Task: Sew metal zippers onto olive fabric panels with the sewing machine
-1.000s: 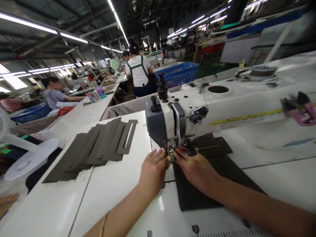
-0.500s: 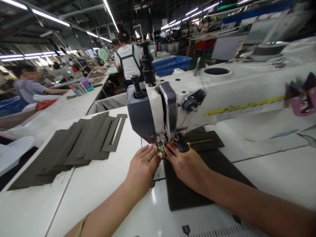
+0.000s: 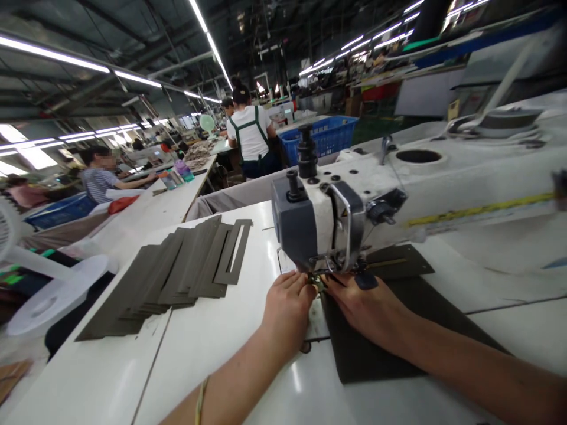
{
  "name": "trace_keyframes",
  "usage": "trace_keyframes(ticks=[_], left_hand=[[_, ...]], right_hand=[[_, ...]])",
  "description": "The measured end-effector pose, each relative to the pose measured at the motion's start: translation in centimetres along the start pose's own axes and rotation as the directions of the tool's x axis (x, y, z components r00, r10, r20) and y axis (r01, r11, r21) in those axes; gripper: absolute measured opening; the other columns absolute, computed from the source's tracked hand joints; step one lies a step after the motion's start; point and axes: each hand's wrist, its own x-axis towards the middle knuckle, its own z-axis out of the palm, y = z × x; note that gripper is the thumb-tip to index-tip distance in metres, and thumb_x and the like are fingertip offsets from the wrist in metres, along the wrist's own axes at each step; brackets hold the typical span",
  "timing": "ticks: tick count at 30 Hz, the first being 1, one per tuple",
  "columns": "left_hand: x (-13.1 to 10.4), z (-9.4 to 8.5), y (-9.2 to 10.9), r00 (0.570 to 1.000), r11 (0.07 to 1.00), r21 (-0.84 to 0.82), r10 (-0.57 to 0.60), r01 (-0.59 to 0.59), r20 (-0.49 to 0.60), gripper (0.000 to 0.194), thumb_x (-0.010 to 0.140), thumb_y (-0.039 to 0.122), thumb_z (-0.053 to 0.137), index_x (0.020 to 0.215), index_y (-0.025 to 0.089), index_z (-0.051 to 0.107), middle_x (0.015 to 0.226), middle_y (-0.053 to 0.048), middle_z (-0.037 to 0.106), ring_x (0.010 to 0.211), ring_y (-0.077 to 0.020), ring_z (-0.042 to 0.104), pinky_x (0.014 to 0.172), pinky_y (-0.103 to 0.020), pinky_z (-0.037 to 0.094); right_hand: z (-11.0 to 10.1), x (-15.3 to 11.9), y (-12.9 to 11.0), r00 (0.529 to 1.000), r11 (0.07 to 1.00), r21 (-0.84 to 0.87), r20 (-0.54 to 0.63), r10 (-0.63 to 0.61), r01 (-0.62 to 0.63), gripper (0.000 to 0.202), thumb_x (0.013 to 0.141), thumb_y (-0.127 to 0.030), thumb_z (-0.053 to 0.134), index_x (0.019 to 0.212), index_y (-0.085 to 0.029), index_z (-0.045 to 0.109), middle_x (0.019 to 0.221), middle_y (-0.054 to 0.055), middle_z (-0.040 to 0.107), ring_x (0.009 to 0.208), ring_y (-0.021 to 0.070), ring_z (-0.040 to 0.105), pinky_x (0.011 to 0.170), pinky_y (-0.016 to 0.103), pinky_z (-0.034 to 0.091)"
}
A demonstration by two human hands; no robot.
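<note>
My left hand (image 3: 287,313) is at the left side of the sewing machine's needle area, fingers together and thumb drawn in. What lies between its fingertips is too small and hidden to make out. My right hand (image 3: 370,310) rests on a dark brown flat panel (image 3: 363,361), its curled fingertips at the presser foot, partly hidden by the machine. The sewing machine head (image 3: 296,221) stands directly above both hands. Behind the right hand lies a dark piece with a gold-coloured strip (image 3: 419,262), its near side touching or overlapping the panel.
Overlapping dark brown pieces (image 3: 177,268) fan out on the white table (image 3: 199,354) to the left; the endmost has a long slot. A white fan (image 3: 53,295) stands at far left. Beyond the machine are a blue basket (image 3: 319,139) and a person in a white shirt (image 3: 250,133).
The camera view has swung left, so everything sits further right and slightly lower. Both hands keep their places at the needle; the panel shows little movement against the machine.
</note>
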Motion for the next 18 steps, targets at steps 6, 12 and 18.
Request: trace_keyframes(ticks=[6,12,18], left_hand=[[0.37,0.13,-0.02,0.999,0.999,-0.017,-0.041,0.041,0.008,0.022,0.089,0.014,0.041,0.072,0.015,0.055,0.077,-0.009,0.067,0.075,-0.0199,0.065,0.078,-0.038,0.053],[0.53,0.11,-0.01,0.999,0.999,-0.023,-0.04,0.04,0.001,0.023,0.089,0.013,0.039,0.071,0.015,0.054,0.076,-0.009,0.066,0.075,-0.0194,0.065,0.077,-0.037,0.052],[0.23,-0.08,0.22,1.0,1.0,-0.018,-0.018,0.018,-0.003,0.022,0.089,0.012,0.04,0.073,0.014,0.055,0.079,-0.009,0.067,0.077,-0.0191,0.065,0.078,-0.036,0.052]], right_hand=[[0.24,0.31,0.07,0.997,0.997,-0.061,-0.058,-0.041,0.037,0.026,0.079,-0.006,0.041,0.084,-0.016,0.065,0.081,0.009,0.065,0.069,0.0182,0.059,0.065,0.028,0.045],[0.9,0.26,0.45,0.981,0.994,-0.062,-0.166,-0.104,0.095,0.027,0.079,-0.006,0.041,0.085,-0.015,0.065,0.08,0.008,0.065,0.067,0.019,0.058,0.063,0.029,0.044],[0.72,-0.01,0.36,0.974,0.995,-0.023,-0.203,-0.101,0.098,0.024,0.082,-0.009,0.041,0.085,-0.016,0.064,0.08,0.008,0.065,0.07,0.0181,0.058,0.065,0.028,0.044]])
